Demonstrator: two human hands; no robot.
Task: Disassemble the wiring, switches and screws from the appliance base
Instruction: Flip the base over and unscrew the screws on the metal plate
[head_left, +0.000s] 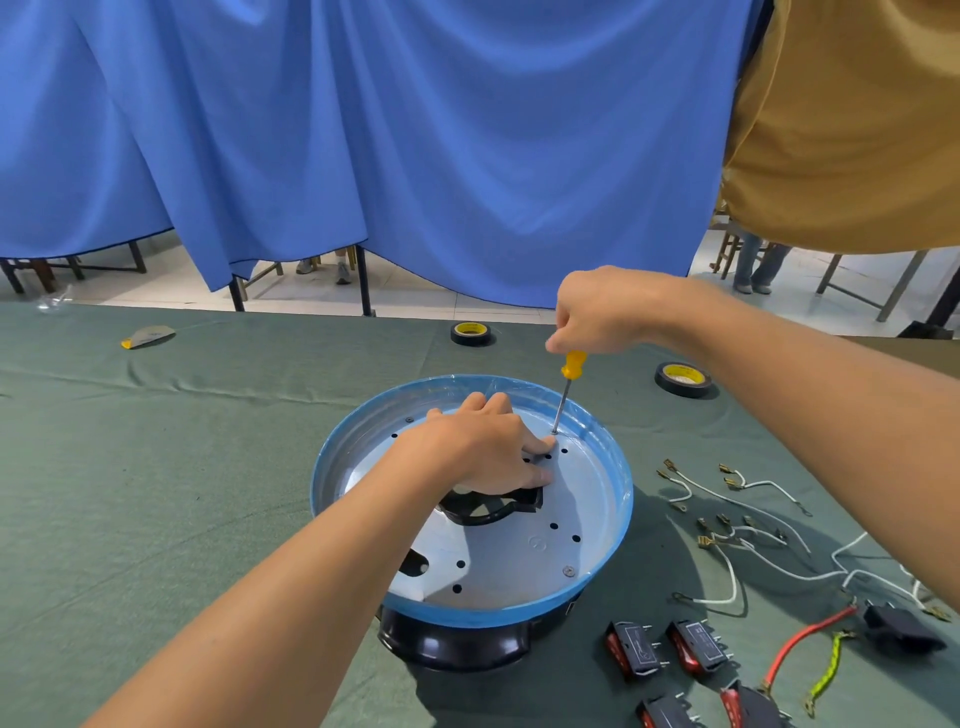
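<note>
The round appliance base (597, 519), a silver pan with a blue rim on a black foot, sits on the green table cloth in the middle. My left hand (483, 447) rests inside the pan over its black central opening, fingers spread on the metal. My right hand (597, 312) grips the yellow handle of a screwdriver (563, 395), held nearly upright with its tip on a screw near the pan's far side. One screw (569, 571) shows near the pan's front rim. Right of the base lie removed white wires (727, 499), red rocker switches (634, 649) and a red wire (800, 639).
Two rolls of black tape lie behind the base, one (470, 333) at the table's far edge, one (683, 379) to the right. A black plug part (901, 631) and a yellow-green wire (826, 670) lie at the right. A blue curtain hangs beyond the table.
</note>
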